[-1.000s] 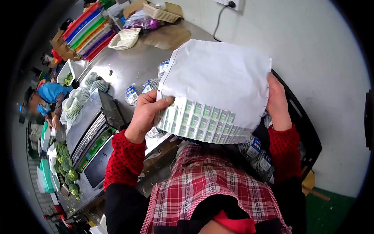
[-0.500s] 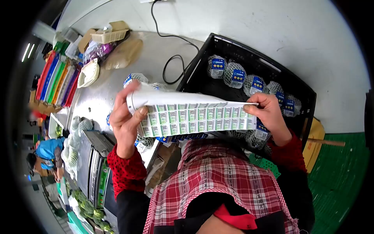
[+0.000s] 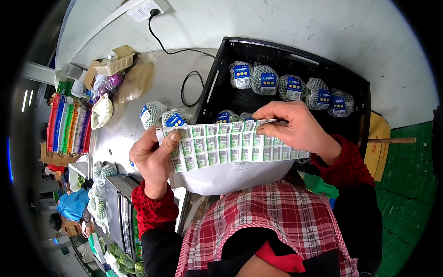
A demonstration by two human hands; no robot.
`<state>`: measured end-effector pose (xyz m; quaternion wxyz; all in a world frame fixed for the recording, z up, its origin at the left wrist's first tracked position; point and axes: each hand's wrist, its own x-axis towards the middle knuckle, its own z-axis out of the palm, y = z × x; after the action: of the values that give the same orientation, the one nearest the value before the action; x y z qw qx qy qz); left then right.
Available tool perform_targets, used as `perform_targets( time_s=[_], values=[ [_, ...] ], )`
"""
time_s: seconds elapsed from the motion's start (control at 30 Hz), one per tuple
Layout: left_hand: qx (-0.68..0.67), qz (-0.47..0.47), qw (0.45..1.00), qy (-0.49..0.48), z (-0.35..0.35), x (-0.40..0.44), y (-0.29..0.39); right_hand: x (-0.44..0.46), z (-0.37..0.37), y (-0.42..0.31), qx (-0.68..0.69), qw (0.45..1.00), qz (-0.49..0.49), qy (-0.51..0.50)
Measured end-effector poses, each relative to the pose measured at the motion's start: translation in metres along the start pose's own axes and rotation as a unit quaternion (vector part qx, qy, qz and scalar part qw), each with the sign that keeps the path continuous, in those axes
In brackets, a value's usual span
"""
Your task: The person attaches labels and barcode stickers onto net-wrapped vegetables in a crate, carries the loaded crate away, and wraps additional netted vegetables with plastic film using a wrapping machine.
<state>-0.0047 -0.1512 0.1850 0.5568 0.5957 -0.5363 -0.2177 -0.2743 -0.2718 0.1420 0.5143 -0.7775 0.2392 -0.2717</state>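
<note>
A sheet of small green-and-white labels with printed codes (image 3: 221,148) is stretched between my two hands in front of my apron. My left hand (image 3: 154,159) is closed on its left end, thumb over the printed face. With thumb and fingertips, my right hand (image 3: 295,131) pinches the sheet's upper edge, right of the middle, where it is creased. A plain white part of the paper (image 3: 221,181) hangs below the labels. Beyond the sheet, net-wrapped round items with blue tags (image 3: 265,81) sit in a black crate (image 3: 288,50); the sheet hides some of its near side.
More net-wrapped items (image 3: 152,114) rest on the metal table (image 3: 124,121) beside a black cable (image 3: 182,90). Small baskets (image 3: 102,111) and colourful bins (image 3: 69,123) stand to the left. A person in blue (image 3: 73,205) is further off. Yellow cardboard (image 3: 377,150) lies right of the crate.
My right hand has moved left along the sheet's upper edge. The white paper that curled above the labels now hangs below them. The view has shifted a little.
</note>
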Motion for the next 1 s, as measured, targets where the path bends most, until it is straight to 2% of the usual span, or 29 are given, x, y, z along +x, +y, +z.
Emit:
perform_targets(
  time_s=[0.03, 0.07, 0.13, 0.17, 0.27, 0.33, 0.4, 0.47, 0.53, 0.67, 0.7, 0.73, 0.8, 0.83, 0.87, 0.9, 0.93, 0.97, 1.0],
  values=[
    [-0.023, -0.039, 0.999, 0.016, 0.002, 0.000, -0.002, 0.000, 0.001, 0.000, -0.006, 1.000, 0.029, -0.003],
    [-0.024, -0.040, 0.999, 0.017, 0.004, 0.001, -0.004, 0.002, 0.001, 0.002, -0.007, 1.000, 0.030, -0.004],
    [0.017, -0.053, 0.998, 0.012, 0.010, 0.003, -0.011, 0.011, 0.006, 0.006, -0.054, 0.993, -0.082, 0.068],
    [0.033, -0.048, 0.998, -0.005, 0.010, 0.004, -0.017, 0.015, 0.006, 0.006, -0.066, 0.991, -0.095, 0.067],
    [0.033, -0.088, 0.996, -0.006, 0.026, 0.007, -0.019, 0.020, 0.007, 0.017, -0.136, 0.985, -0.095, 0.054],
    [0.063, -0.106, 0.992, 0.001, 0.036, 0.012, -0.020, 0.019, 0.011, 0.024, -0.175, 0.976, -0.090, 0.097],
    [0.061, -0.115, 0.991, -0.012, 0.045, 0.016, -0.035, 0.015, 0.015, 0.038, -0.249, 0.949, -0.117, 0.150],
    [0.022, -0.187, 0.982, -0.012, 0.058, 0.022, -0.041, 0.010, 0.019, 0.055, -0.288, 0.929, -0.139, 0.185],
    [0.006, -0.215, 0.976, -0.035, 0.070, 0.030, -0.053, 0.004, 0.020, 0.069, -0.372, 0.890, -0.165, 0.204],
    [-0.042, -0.334, 0.936, -0.098, 0.073, 0.047, -0.086, -0.009, 0.031, 0.072, -0.439, 0.851, -0.194, 0.212],
    [-0.048, -0.336, 0.935, -0.105, 0.078, 0.051, -0.092, -0.012, 0.034, 0.077, -0.441, 0.844, -0.212, 0.222],
    [-0.055, -0.352, 0.926, -0.126, 0.085, 0.054, -0.100, -0.018, 0.031, 0.082, -0.446, 0.843, -0.206, 0.219],
    [-0.065, -0.374, 0.913, -0.149, 0.101, 0.059, -0.112, -0.029, 0.021, 0.093, -0.360, 0.887, -0.193, 0.214],
    [-0.047, -0.376, 0.911, -0.160, 0.109, 0.060, -0.117, -0.037, 0.011, 0.096, -0.261, 0.926, -0.155, 0.223],
    [-0.030, -0.377, 0.910, -0.170, 0.113, 0.062, -0.122, -0.044, -0.005, 0.101, -0.095, 0.959, -0.026, 0.264],
    [-0.010, -0.358, 0.917, -0.173, 0.113, 0.061, -0.128, -0.052, -0.030, 0.111, 0.075, 0.946, 0.103, 0.296],
    [-0.008, -0.362, 0.920, -0.148, 0.118, 0.058, -0.125, -0.060, -0.067, 0.125, 0.085, 0.889, 0.225, 0.389],
    [-0.020, -0.358, 0.922, -0.149, 0.116, 0.053, -0.128, -0.078, -0.104, 0.176, 0.041, 0.841, 0.276, 0.463],
    [-0.033, -0.355, 0.922, -0.148, 0.115, 0.048, -0.131, -0.096, -0.132, 0.207, -0.056, 0.824, 0.279, 0.491]
  ],
)
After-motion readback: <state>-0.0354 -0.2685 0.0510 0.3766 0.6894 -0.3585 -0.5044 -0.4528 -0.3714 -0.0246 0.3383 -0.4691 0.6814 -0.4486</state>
